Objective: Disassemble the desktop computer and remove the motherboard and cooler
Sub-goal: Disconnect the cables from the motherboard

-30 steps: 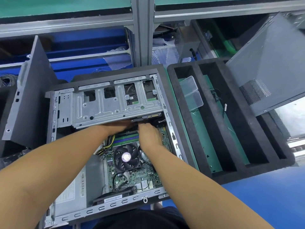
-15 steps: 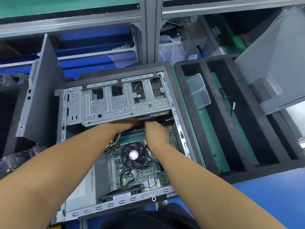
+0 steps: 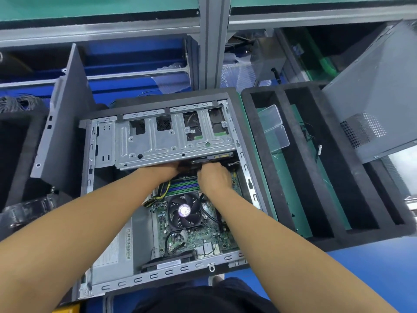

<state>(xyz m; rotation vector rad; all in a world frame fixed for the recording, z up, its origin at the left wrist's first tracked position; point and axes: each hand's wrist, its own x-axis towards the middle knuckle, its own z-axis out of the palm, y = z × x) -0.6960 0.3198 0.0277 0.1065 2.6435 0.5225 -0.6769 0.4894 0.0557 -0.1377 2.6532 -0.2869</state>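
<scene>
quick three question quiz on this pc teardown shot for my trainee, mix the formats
1. True or false: the cooler fan sits mounted on the motherboard.
2. The left hand and right hand reach: A under the edge of the drive cage, B onto the power supply, C outside the case.
3. How many clear boxes lie in the foam tray?
Key: 1 true; 2 A; 3 two.
</scene>
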